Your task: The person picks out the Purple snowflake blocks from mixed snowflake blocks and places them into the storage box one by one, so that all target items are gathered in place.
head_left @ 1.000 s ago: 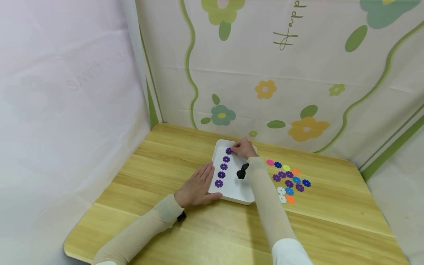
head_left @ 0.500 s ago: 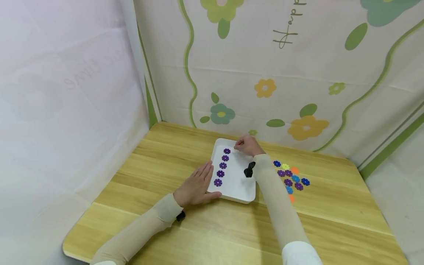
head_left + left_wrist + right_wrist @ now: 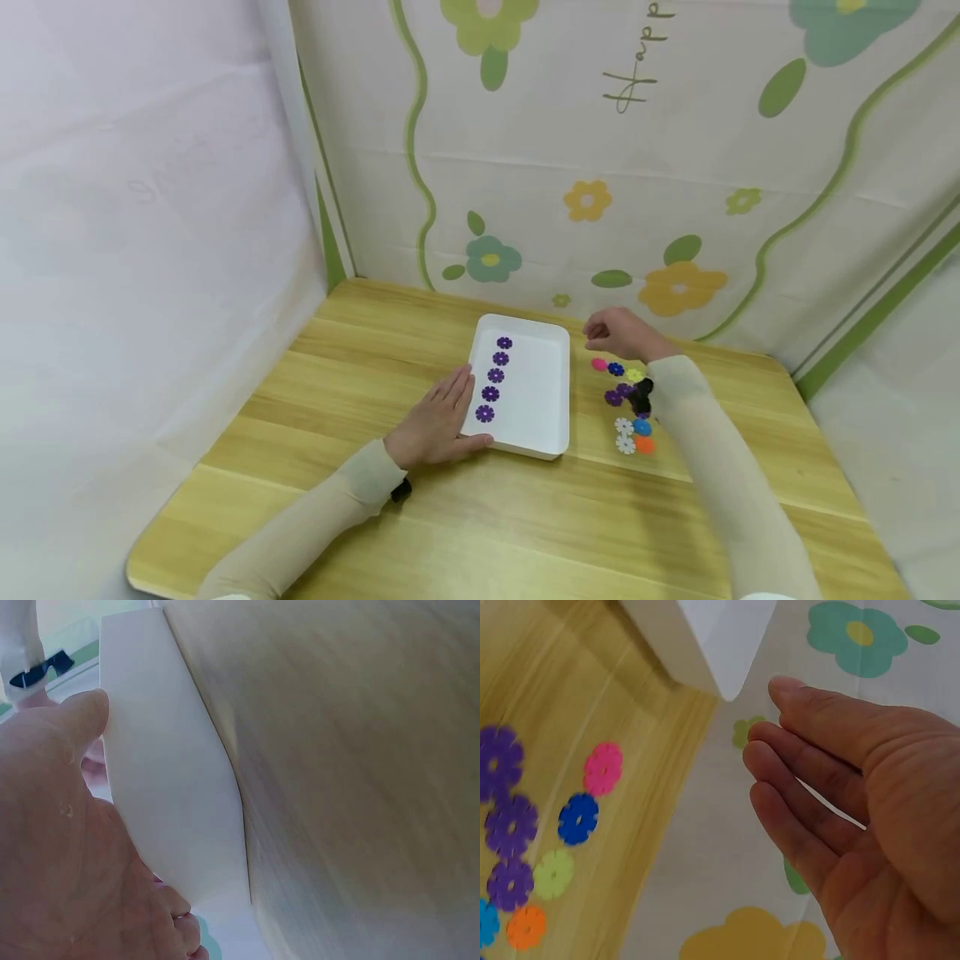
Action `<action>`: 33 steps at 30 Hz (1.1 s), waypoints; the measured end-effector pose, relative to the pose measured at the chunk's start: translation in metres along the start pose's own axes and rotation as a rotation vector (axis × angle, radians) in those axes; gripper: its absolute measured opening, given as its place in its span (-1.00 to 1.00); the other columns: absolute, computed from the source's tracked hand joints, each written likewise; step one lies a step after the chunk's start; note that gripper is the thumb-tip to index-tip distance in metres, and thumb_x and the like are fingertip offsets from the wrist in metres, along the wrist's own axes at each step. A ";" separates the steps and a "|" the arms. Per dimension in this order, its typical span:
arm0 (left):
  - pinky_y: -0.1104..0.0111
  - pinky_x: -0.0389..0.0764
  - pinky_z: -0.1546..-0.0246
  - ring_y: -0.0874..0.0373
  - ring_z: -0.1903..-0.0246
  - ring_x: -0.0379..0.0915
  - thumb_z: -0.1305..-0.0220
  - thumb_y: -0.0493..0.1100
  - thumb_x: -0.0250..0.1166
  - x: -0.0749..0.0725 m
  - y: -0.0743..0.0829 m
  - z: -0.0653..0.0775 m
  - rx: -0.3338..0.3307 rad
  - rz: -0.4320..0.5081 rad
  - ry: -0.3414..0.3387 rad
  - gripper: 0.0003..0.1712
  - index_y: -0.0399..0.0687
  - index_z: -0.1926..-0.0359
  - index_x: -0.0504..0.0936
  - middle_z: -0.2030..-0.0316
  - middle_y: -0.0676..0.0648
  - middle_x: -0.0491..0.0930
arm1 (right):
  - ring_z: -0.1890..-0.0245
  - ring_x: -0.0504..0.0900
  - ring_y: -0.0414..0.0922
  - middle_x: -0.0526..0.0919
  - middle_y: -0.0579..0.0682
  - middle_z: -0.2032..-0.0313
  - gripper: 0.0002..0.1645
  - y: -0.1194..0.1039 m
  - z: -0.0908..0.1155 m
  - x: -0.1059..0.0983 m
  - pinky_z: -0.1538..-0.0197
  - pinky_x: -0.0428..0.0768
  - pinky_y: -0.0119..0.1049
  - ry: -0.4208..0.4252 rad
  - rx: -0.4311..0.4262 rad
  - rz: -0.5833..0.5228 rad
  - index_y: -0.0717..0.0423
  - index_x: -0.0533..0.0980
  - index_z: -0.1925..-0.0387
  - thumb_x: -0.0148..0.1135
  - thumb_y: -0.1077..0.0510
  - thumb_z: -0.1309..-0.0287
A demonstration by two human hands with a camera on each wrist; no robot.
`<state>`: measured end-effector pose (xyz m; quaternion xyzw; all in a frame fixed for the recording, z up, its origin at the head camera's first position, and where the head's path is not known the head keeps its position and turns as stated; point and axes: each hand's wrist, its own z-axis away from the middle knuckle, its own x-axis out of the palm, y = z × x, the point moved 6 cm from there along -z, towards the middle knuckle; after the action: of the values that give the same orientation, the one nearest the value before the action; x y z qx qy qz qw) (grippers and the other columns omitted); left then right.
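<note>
A white tray (image 3: 531, 375) lies on the table with several purple snowflake discs (image 3: 496, 376) in a line down its left side. My left hand (image 3: 435, 425) rests on the tray's near left corner. Its fingers lie straight along the left side, and the thumb touches the near rim, as the left wrist view shows with the tray's outer wall (image 3: 172, 765). Beyond the tray's right side, my right hand (image 3: 621, 333) hovers above the table. Its fingers are loosely bent with nothing between them. Closest to it are a pink disc (image 3: 603, 769) and a dark blue disc (image 3: 578, 819).
A loose group of discs lies right of the tray, partly hidden by the right wrist: purple, white discs (image 3: 625, 435), a light blue disc (image 3: 642, 427), orange and yellow. A printed cloth (image 3: 555, 167) hangs behind the table's far edge.
My right hand has left the last purple disc at the far end of the line and moved right, out of the tray, over to the loose discs. My left hand stays at the tray.
</note>
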<state>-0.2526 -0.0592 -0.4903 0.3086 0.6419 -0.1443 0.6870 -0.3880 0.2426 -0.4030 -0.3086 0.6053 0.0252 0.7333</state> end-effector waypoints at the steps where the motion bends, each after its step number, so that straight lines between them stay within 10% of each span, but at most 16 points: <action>1: -0.05 0.00 -0.69 -0.26 -0.70 -0.25 -0.51 0.47 0.01 0.000 0.000 0.000 -0.003 -0.007 -0.007 0.20 -0.48 -0.63 -0.05 -0.67 -0.41 -0.18 | 0.01 0.78 0.14 0.78 0.27 0.03 -0.70 0.002 0.007 -0.002 -0.15 0.74 0.08 -0.003 -0.004 0.017 0.35 0.67 -0.06 0.37 0.26 -0.39; 13: -0.09 0.09 -0.66 -0.29 -0.68 -0.18 -0.51 0.44 0.07 -0.001 -0.001 0.001 0.007 -0.009 0.022 0.18 -0.50 -0.61 0.01 -0.66 -0.43 -0.11 | -0.02 0.77 0.18 0.78 0.23 -0.04 -0.61 0.023 0.062 0.027 -0.04 0.79 -0.04 -0.112 -0.109 0.283 0.27 0.66 -0.12 0.46 0.27 -0.28; 33: -0.03 -0.04 -0.69 -0.22 -0.71 -0.32 -0.52 0.53 -0.10 0.001 -0.002 0.002 -0.012 -0.030 -0.035 0.22 -0.42 -0.65 -0.11 -0.69 -0.36 -0.26 | 0.09 0.75 -0.04 0.80 0.07 0.06 -0.73 0.042 0.067 0.070 -0.03 0.77 -0.06 -0.057 -0.120 0.229 0.18 0.71 -0.01 0.46 0.27 -0.28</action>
<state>-0.2524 -0.0617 -0.4916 0.2920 0.6351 -0.1562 0.6978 -0.3288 0.2857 -0.4786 -0.2800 0.6129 0.1539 0.7227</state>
